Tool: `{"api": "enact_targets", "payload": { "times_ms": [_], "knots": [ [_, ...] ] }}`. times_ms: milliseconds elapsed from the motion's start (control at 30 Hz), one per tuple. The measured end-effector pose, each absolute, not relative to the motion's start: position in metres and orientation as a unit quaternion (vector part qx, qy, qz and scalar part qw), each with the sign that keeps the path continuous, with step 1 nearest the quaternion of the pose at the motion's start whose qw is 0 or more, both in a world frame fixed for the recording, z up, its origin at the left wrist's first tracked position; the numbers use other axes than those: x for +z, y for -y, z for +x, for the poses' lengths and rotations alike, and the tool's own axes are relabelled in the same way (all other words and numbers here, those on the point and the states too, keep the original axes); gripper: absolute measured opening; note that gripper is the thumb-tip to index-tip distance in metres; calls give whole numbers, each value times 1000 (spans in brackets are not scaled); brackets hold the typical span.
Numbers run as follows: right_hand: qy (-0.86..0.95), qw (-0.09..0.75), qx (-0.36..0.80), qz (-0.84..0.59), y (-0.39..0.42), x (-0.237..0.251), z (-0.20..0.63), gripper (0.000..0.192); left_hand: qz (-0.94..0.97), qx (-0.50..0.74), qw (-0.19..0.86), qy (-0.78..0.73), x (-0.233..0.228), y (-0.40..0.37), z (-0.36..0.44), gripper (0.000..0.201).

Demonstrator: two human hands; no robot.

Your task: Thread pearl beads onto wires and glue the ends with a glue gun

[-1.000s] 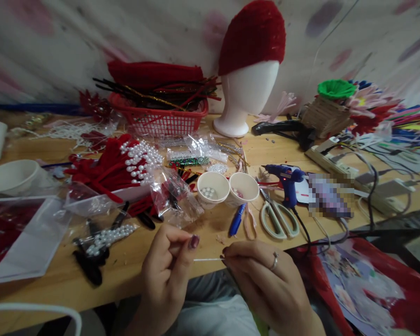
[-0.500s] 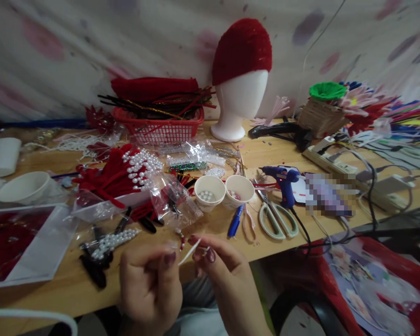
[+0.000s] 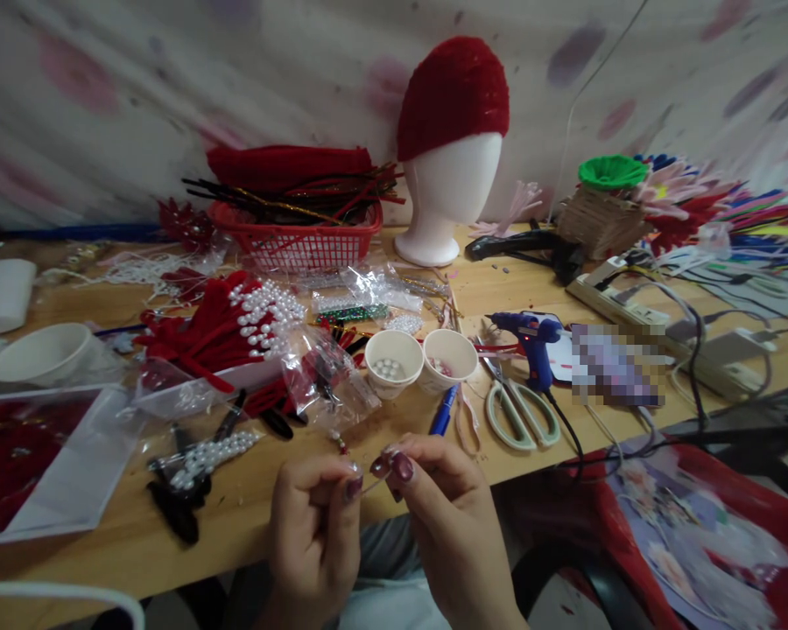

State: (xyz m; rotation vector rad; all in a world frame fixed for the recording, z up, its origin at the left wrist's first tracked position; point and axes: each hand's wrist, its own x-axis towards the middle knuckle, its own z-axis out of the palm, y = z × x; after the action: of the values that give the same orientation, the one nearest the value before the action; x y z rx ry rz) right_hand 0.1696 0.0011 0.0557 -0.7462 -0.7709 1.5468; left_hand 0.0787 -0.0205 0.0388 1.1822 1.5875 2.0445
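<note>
My left hand and my right hand are close together at the table's front edge, both pinched. A thin white thread runs between the fingertips, gripped at either end. Anything smaller in the fingers is hidden. Just beyond my left fingertips lies a short red and white beaded piece. Past the hands stand a paper cup with white beads and a paper cup with pinkish beads. A blue pen lies behind my right hand.
Scissors and a blue glue gun lie to the right, near a corded power strip. On the left are pearl sprays with black clips and a white box. Behind stand a red basket and a white mannequin head.
Both hands have shifted slightly right, and their fingertips are closer together. The white strand now shows as a thinner, shorter line between them.
</note>
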Motion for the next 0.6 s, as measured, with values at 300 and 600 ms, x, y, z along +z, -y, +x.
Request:
{"api": "enact_targets", "payload": {
  "times_ms": [300, 600],
  "knots": [
    [334, 603, 668, -280, -9, 61, 168, 11, 410, 692, 167, -570, 41, 24, 80, 28],
    [352, 602, 669, -256, -12, 59, 167, 4, 399, 699, 201, -558, 39, 24, 81, 28]
  ]
}}
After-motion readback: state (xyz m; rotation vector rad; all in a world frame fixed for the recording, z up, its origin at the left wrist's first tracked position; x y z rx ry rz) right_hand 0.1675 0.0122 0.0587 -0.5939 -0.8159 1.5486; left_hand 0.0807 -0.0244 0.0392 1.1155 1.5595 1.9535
